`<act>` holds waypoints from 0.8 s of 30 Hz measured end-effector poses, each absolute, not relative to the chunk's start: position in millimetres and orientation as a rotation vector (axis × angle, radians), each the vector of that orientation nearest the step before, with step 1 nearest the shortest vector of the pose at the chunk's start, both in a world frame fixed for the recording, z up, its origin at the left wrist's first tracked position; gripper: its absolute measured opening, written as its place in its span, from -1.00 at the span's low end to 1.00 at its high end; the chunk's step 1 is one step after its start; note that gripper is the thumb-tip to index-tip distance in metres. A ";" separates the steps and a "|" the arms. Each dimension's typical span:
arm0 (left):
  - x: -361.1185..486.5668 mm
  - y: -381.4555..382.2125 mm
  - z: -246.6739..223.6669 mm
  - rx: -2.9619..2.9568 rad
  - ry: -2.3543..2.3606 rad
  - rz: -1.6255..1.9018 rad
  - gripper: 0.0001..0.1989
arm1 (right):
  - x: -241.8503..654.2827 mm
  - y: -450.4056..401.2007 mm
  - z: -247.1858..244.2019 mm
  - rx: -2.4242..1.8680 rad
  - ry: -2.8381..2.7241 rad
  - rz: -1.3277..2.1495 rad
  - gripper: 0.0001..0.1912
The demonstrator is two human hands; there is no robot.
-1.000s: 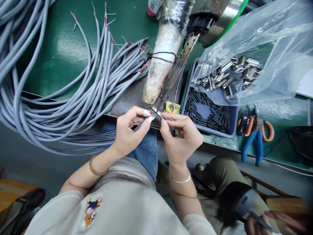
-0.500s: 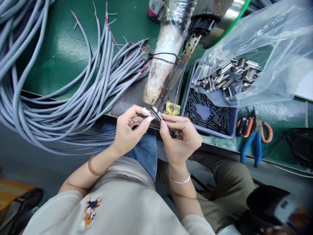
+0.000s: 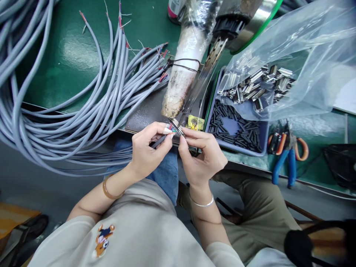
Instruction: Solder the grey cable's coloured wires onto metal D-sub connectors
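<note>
My left hand [image 3: 150,144] pinches the end of a grey cable [image 3: 159,141], whose thin coloured wires [image 3: 171,129] reach the connector. In my right hand [image 3: 204,152], thumb and fingers grip the near end of a small metal D-sub connector [image 3: 177,127] with a row of pins. The two hands almost meet at the bench edge. Just above the connector are the tip of a stained white tube [image 3: 174,100] and a metal soldering iron [image 3: 201,79]. A thin solder wire [image 3: 208,87] hangs beside the iron. Where the wires touch the pins is too small to make out.
Many grey cables [image 3: 91,100] with stripped ends lie at the left. A blue tray [image 3: 263,142] holds black tubing pieces [image 3: 241,129] and a plastic bag of metal connectors [image 3: 256,87]. Blue-handled cutters [image 3: 285,165] and a yellow sponge [image 3: 195,122] lie nearby. Another person's leg [image 3: 258,211] is at right.
My left hand has turned slightly, and more of the grey cable and coloured wires shows. My right hand has shifted slightly left with the connector. At lower right, the other person has moved.
</note>
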State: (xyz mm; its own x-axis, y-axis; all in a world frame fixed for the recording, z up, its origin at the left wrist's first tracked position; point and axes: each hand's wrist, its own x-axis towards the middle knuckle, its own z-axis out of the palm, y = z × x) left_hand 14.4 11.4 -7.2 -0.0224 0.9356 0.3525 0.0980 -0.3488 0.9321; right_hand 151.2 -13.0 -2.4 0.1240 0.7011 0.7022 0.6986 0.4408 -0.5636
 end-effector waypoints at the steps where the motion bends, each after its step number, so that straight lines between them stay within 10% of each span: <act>1: 14.4 11.8 -7.5 1.546 1.127 1.453 -0.96 | 151.1 -12.5 -2.2 -1.263 -1.584 -0.004 -0.82; 24: 9.4 13.8 -2.2 1.654 1.129 1.354 -0.96 | 151.7 -15.7 0.6 -1.270 -1.705 -0.140 -0.78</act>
